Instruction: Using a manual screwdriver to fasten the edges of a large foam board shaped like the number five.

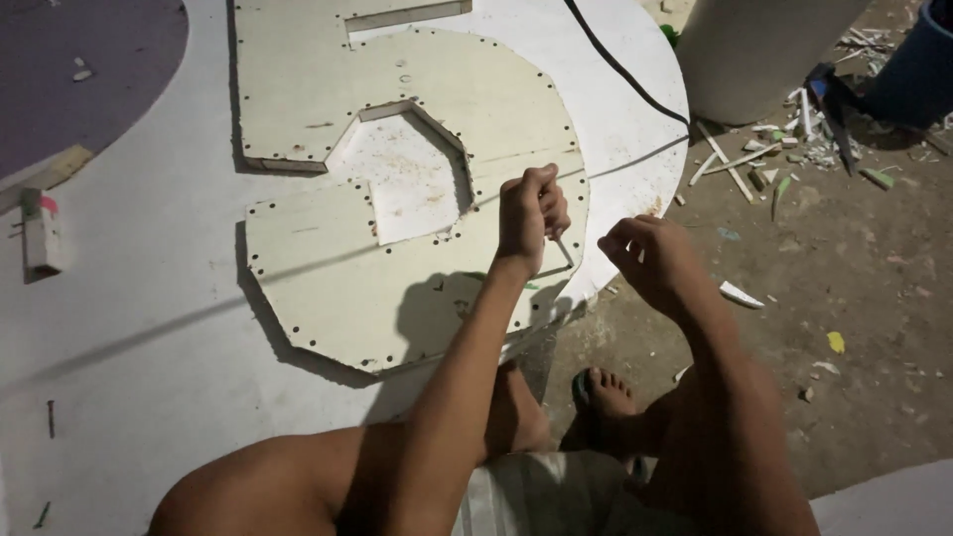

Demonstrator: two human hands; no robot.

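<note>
Left hand (528, 213) is up over the pale cut-out panel (328, 288), fist curled tight around a thin pale tool (562, 248) that pokes out below the knuckles, maybe a blade or a stick, too small to call. The panel lies flat on the big white board (129, 328), its rim dotted with small holes, an angular window cut through its middle. Right hand (650, 260) hovers off the board's curved edge, fingers pinched together; whether anything sits between them, I cannot tell. It looks like edge work at the panel's near right corner, tool tip close by that rim. The next stroke wants a steady wrist and the tip kept to the edge line. A black cable (620, 69) crosses the board beyond, and scraps (784, 149) litter the dirt floor.
</note>
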